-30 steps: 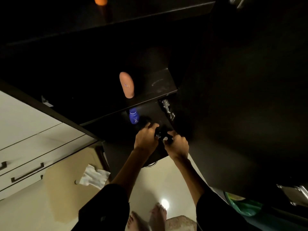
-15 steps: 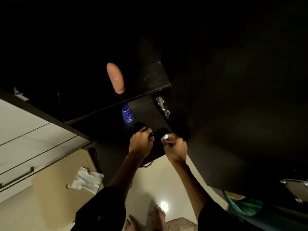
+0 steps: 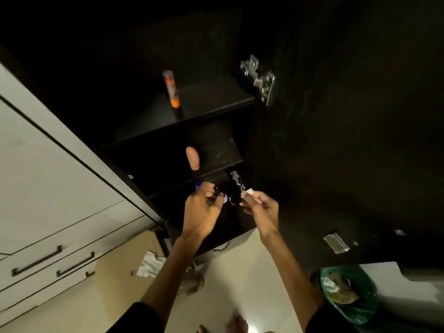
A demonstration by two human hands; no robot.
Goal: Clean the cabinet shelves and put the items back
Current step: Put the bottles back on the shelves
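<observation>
Now both hands are at the low shelf [image 3: 192, 212]. Left hand [image 3: 200, 207] curls around something small and dark. Right hand [image 3: 260, 205] pinches a small black thing [image 3: 235, 199].

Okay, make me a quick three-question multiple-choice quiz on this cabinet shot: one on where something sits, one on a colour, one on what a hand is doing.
1. Where does the orange-banded tube stand?
A. on the floor
B. on the upper shelf
C. inside the green bag

2. What colour is the bag at lower right?
A. green
B. red
C. white

3. What is the right hand doing?
A. hanging open at the side
B. pressing flat on the floor
C. pinching a small white piece

Answers:
1 B, the tube stands upright on the higher dark shelf.
2 A, the plastic shows green.
3 C, the white piece sits in a fingertip grip beside the left hand.
</observation>
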